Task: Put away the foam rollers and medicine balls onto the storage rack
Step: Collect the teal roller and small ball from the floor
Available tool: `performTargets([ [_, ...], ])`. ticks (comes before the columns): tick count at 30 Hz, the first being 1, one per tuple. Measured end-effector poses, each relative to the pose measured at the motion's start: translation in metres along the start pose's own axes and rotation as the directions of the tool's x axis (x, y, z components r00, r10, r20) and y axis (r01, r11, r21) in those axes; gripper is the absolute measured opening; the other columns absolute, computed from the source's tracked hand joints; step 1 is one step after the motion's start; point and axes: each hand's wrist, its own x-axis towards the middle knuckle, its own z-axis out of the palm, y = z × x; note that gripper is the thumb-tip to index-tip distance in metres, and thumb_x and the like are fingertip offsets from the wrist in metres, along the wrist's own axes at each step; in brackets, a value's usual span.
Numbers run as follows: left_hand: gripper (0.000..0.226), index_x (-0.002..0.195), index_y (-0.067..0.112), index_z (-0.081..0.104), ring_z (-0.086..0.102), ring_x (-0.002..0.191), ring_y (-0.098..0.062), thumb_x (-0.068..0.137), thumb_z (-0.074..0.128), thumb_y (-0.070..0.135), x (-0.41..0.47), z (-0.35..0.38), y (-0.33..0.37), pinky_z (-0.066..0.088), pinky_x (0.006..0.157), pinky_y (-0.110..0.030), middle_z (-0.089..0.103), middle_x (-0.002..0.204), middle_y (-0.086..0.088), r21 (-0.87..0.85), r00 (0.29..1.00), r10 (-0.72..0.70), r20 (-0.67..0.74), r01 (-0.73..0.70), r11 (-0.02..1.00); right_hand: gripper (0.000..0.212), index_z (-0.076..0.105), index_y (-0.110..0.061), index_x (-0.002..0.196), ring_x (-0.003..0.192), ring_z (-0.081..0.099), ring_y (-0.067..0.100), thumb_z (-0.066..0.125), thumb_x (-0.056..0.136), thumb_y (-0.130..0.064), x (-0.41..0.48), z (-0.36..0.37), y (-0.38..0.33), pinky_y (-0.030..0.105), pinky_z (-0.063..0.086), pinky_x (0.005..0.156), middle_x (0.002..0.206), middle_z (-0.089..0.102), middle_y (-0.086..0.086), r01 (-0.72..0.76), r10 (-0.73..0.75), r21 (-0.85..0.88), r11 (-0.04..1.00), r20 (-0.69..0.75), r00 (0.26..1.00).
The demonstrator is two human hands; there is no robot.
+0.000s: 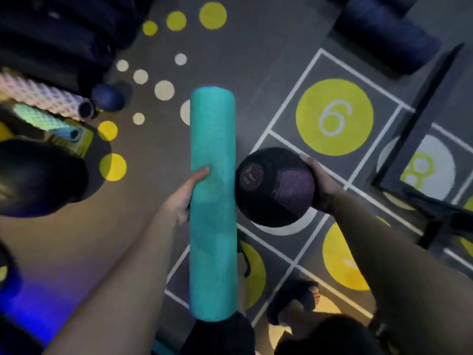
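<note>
Grey gym flooring [256, 47] spread below, scattered with yellow and white dots and marked with a white-lined grid whose squares held numbered circles; a yellow 6 [334, 116] lay beyond the right fingertips and an 8 [419, 170] off to their right.

The left forearm ran up from the lower left edge to a smooth teal foam roller [212, 139]. The left hand [183, 196] gripped it around the middle. The thumb [201, 173] lay across the near face, while the other fingers wrapped behind, out of sight. The roller was held off the floor, pointing straight away from the person, with much of its length past the thumb and its near end close to the body.

The right arm came in from the lower right, wrist bent inward. The right hand [320, 183] clasped the right side of a black and purple medicine ball [271, 188], fingers [307, 160] curled over its far edge and the palm against its side. The ball hung above the grid, just beside the roller - whether the 2 touched could not be told.

Well left of the left thumb lay 2 textured rollers, 1 white [43, 94] and 1 green [48, 123], with a small dark blue ball [107, 97] at the white roller's end and a large black ball [38, 178] nearer the person. Far beyond the right fingers sat a dark blue roller [384, 34]; a black frame [419, 111] stood to their right.
</note>
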Motion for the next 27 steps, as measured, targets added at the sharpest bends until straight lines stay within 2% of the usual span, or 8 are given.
performTargets([
  [2,0.045,0.117,0.016,0.069,0.077,0.082,-0.02,0.081,0.075,0.042,-0.016,-0.028,0.031,0.062,0.065,-0.033,0.077,0.104,-0.01,-0.016,0.999,0.044,-0.015,-0.045,0.999,0.051,0.067,-0.015,0.13,0.109,0.07,0.028,0.059,0.094,-0.052,0.01,0.046,-0.017,0.04,0.059,0.087,0.126,0.07,0.012,-0.012,0.014,-0.069,0.998,0.02,1.0],
  [5,0.059,0.129,0.011,0.066,0.076,0.084,-0.023,0.078,0.075,0.039,-0.029,-0.071,0.076,0.061,0.066,-0.033,0.074,0.114,-0.015,-0.029,0.987,0.115,-0.109,-0.119,0.992,0.059,0.066,-0.015,0.131,0.113,0.068,0.03,0.062,0.091,-0.057,0.031,0.114,-0.038,0.041,0.057,0.092,0.125,0.071,0.012,-0.045,0.056,-0.156,0.987,0.066,0.996],
  [8,0.048,0.129,0.01,0.065,0.076,0.084,-0.025,0.088,0.074,0.034,-0.031,-0.105,0.116,0.061,0.064,-0.035,0.074,0.115,-0.017,-0.049,0.967,0.167,-0.193,-0.18,0.982,0.066,0.066,-0.016,0.131,0.115,0.068,0.03,0.068,0.082,-0.061,0.053,0.173,-0.061,0.046,0.053,0.101,0.125,0.071,0.011,-0.026,0.054,-0.245,0.969,0.11,0.992],
  [10,0.052,0.131,0.012,0.064,0.076,0.088,-0.027,0.087,0.075,0.036,-0.026,-0.124,0.139,0.061,0.065,-0.037,0.073,0.118,-0.018,-0.08,0.956,0.17,-0.238,-0.193,0.978,0.073,0.065,-0.019,0.13,0.113,0.07,0.028,0.075,0.075,-0.066,0.072,0.205,-0.079,0.044,0.057,0.094,0.125,0.071,0.009,-0.027,0.064,-0.284,0.958,0.123,0.99],
  [12,0.051,0.133,0.014,0.062,0.076,0.092,-0.03,0.088,0.074,0.034,-0.019,-0.14,0.163,0.061,0.066,-0.039,0.073,0.119,-0.018,-0.093,0.956,0.161,-0.246,-0.188,0.978,0.056,0.067,-0.021,0.128,0.107,0.072,0.026,0.07,0.085,-0.058,0.092,0.235,-0.099,0.039,0.06,0.083,0.12,0.074,0.007,-0.019,0.064,-0.326,0.945,0.125,0.99],
  [15,0.053,0.135,0.015,0.06,0.075,0.098,-0.034,0.087,0.076,0.031,-0.008,-0.165,0.198,0.061,0.071,-0.042,0.074,0.117,-0.016,-0.172,0.937,0.15,-0.314,-0.212,0.962,0.043,0.07,-0.022,0.122,0.105,0.072,0.026,0.07,0.089,-0.048,0.127,0.287,-0.137,0.039,0.058,0.09,0.115,0.075,0.008,0.002,0.074,-0.404,0.915,0.172,0.982],
  [22,0.041,0.122,0.018,0.067,0.077,0.085,-0.025,0.086,0.077,0.034,0.021,-0.213,0.319,0.06,0.068,-0.035,0.078,0.102,-0.01,-0.262,0.926,0.184,-0.328,-0.276,0.925,0.044,0.071,-0.023,0.117,0.09,0.073,0.011,0.082,0.08,-0.043,0.205,0.41,-0.217,0.019,0.058,0.067,0.11,0.074,-0.001,0.106,-0.043,-0.609,0.786,0.117,0.992],
  [27,0.044,0.113,0.017,0.066,0.077,0.085,-0.024,0.076,0.088,0.027,0.056,-0.266,0.387,0.063,0.078,-0.043,0.079,0.097,-0.005,-0.206,0.869,0.214,-0.446,-0.332,0.92,0.072,0.063,-0.026,0.123,0.1,0.07,0.02,0.091,0.061,-0.051,0.269,0.499,-0.224,0.04,0.058,0.091,0.109,0.069,-0.004,0.16,-0.23,-0.729,0.665,0.004,0.973],
])
